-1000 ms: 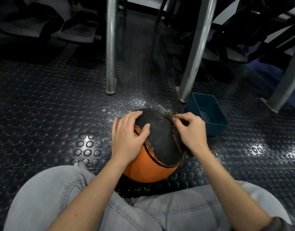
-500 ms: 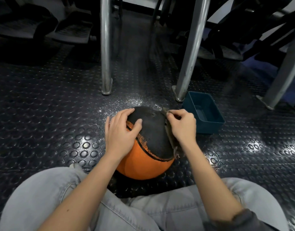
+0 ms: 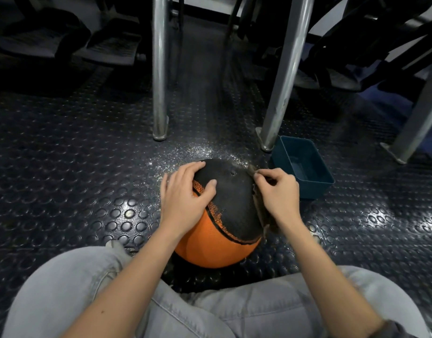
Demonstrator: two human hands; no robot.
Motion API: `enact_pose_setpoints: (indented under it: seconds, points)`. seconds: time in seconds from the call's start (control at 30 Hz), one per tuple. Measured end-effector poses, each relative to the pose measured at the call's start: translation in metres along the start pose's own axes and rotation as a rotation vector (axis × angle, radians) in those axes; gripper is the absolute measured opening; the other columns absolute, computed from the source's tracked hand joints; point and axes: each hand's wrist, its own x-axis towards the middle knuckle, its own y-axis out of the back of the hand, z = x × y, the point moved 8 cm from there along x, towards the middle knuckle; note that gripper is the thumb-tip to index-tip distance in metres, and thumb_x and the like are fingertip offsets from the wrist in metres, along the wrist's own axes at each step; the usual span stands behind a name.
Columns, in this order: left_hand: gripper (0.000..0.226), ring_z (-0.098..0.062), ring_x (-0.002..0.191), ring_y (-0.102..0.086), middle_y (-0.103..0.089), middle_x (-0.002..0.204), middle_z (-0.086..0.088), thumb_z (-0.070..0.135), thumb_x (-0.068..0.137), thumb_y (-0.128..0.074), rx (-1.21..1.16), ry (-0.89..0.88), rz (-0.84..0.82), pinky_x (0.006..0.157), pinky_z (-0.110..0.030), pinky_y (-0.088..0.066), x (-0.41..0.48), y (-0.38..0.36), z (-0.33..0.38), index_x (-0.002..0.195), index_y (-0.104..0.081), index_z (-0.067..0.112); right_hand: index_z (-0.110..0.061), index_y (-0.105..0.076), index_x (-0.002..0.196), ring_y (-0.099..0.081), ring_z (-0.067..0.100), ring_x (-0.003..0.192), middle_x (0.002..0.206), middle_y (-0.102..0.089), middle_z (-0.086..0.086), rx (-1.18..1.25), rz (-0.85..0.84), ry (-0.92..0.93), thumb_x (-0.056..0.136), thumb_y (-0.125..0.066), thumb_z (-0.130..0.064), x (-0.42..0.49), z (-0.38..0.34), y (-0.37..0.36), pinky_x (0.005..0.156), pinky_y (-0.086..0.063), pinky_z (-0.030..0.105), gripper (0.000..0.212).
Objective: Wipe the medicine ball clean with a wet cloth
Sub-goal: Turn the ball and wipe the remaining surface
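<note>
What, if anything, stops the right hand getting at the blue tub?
Likely yes: the blue tub sits open-topped just beyond the right hand, nothing between them, though that hand grips the cloth.

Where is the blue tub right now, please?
In the head view, the blue tub sits right of the medicine ball, just beyond the right hand, beside a metal leg.

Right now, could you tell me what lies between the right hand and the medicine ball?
In the head view, a brownish cloth lies between the right hand and the medicine ball.
</note>
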Motion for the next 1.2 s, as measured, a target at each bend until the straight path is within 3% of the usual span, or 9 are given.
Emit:
enact_pose_setpoints:
  seconds: [0.1, 0.2, 0.33, 0.43, 0.63, 0.87, 1.07, 1.13, 1.2]
  points:
    - [0.073, -0.002, 0.126, -0.033, -0.041, 0.126, 0.023, 0.067, 0.070, -0.026, -0.016, 0.051, -0.003, 0.115, -0.036, -0.004, -0.002, 0.004, -0.006, 0.128, -0.049, 0.031, -0.021, -0.074, 0.093, -0.049, 0.014, 0.087, 0.089, -0.061, -0.014, -0.103, 0.112, 0.229, 0.088, -0.063, -0.024, -0.035, -0.040, -0.002, 0.068, -0.031, 0.020, 0.013]
    - [0.081, -0.004, 0.129, -0.029, -0.036, 0.128, 0.023, 0.071, 0.062, -0.030, -0.055, 0.054, -0.110, 0.115, -0.036, -0.006, -0.001, 0.001, -0.011, 0.132, -0.044, 0.033, -0.019, -0.074, 0.090, -0.043, 0.011, 0.079, 0.088, -0.064, -0.010, -0.202, 0.087, 0.440, 0.085, -0.063, -0.025, -0.052, -0.069, -0.008, 0.064, -0.034, 0.023, 0.014]
    - [0.107, -0.002, 0.131, -0.016, -0.025, 0.141, 0.018, 0.076, 0.044, -0.047, -0.096, 0.014, -0.336, 0.113, -0.036, -0.011, -0.002, -0.008, -0.005, 0.141, -0.029, 0.036, -0.016, -0.075, 0.096, -0.054, 0.019, 0.091, 0.096, -0.068, -0.002, -0.162, -0.120, 0.265, 0.086, -0.064, -0.021, 0.004, -0.048, -0.011, 0.081, -0.043, 0.033, 0.015]
    - [0.113, 0.001, 0.130, -0.014, -0.022, 0.143, 0.018, 0.079, 0.041, -0.049, -0.082, 0.001, -0.346, 0.112, -0.034, -0.010, -0.005, -0.012, 0.001, 0.143, -0.025, 0.036, -0.017, -0.074, 0.099, -0.061, 0.020, 0.100, 0.103, -0.070, 0.000, -0.201, -0.163, 0.136, 0.086, -0.063, -0.022, 0.025, -0.045, -0.014, 0.086, -0.049, 0.036, 0.018]
    - [0.115, 0.001, 0.128, -0.016, -0.024, 0.142, 0.016, 0.077, 0.039, -0.052, -0.120, 0.052, -0.274, 0.106, -0.027, -0.012, -0.007, -0.006, -0.009, 0.142, -0.027, 0.034, -0.022, -0.075, 0.094, -0.049, 0.016, 0.093, 0.094, -0.063, -0.007, -0.258, -0.219, 0.448, 0.087, -0.060, -0.025, -0.025, -0.097, -0.033, 0.079, -0.041, 0.032, 0.016]
    - [0.114, 0.005, 0.129, -0.012, -0.021, 0.143, 0.019, 0.080, 0.041, -0.048, -0.096, 0.032, -0.311, 0.112, -0.035, -0.009, -0.008, -0.010, 0.001, 0.143, -0.025, 0.036, -0.017, -0.073, 0.102, -0.060, 0.022, 0.101, 0.102, -0.069, 0.001, -0.270, -0.179, 0.133, 0.089, -0.060, -0.023, 0.027, -0.041, -0.014, 0.084, -0.048, 0.035, 0.019]
    - [0.112, 0.003, 0.127, -0.016, -0.025, 0.144, 0.016, 0.074, 0.041, -0.047, -0.125, 0.057, -0.271, 0.106, -0.026, -0.009, -0.007, -0.007, -0.007, 0.143, -0.027, 0.033, -0.021, -0.076, 0.090, -0.047, 0.016, 0.083, 0.089, -0.065, -0.007, -0.283, -0.073, 0.549, 0.085, -0.064, -0.024, -0.048, -0.099, -0.025, 0.066, -0.039, 0.029, 0.013]
    - [0.112, 0.000, 0.129, -0.017, -0.026, 0.144, 0.014, 0.074, 0.041, -0.047, -0.125, 0.052, -0.267, 0.108, -0.028, -0.010, -0.007, -0.007, -0.007, 0.143, -0.028, 0.032, -0.020, -0.075, 0.091, -0.045, 0.016, 0.082, 0.090, -0.065, -0.005, -0.273, -0.116, 0.556, 0.085, -0.064, -0.024, -0.046, -0.098, -0.026, 0.068, -0.041, 0.031, 0.013]
    - [0.113, 0.001, 0.130, -0.016, -0.025, 0.143, 0.016, 0.078, 0.042, -0.048, -0.120, 0.041, -0.276, 0.111, -0.030, -0.010, -0.006, -0.008, -0.004, 0.143, -0.028, 0.033, -0.020, -0.074, 0.099, -0.047, 0.017, 0.090, 0.096, -0.064, -0.004, -0.279, -0.134, 0.411, 0.088, -0.061, -0.027, -0.017, -0.078, -0.025, 0.075, -0.041, 0.033, 0.018]
